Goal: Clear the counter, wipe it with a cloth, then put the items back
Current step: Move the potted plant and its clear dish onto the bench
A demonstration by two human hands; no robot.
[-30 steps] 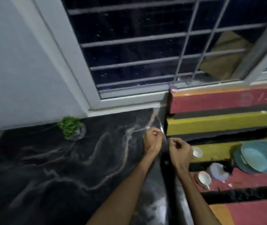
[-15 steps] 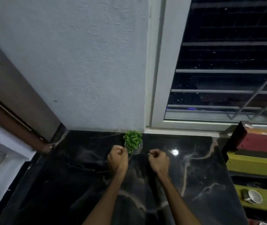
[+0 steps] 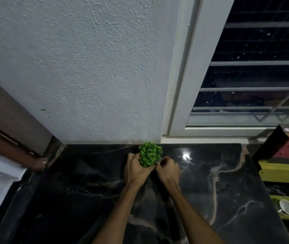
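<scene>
A small potted plant [image 3: 150, 154] with bright green leaves stands on the black marble counter [image 3: 219, 182], close to the white wall. My left hand [image 3: 136, 170] wraps the pot from the left, fingers curled around it. From the right, my right hand [image 3: 168, 170] closes against the same pot. The pot itself is hidden behind both hands; only the foliage shows above them.
A white window frame [image 3: 180, 85] with bars rises at the back right. Painted red and yellow steps [image 3: 284, 171] border the counter's right edge, with a white cup [image 3: 287, 206] lying on a lower step. A brown door frame [image 3: 13, 138] stands at left.
My view swung left from the steps to the wall corner. Both hands travelled from the counter's right edge to the plant and closed around its pot.
</scene>
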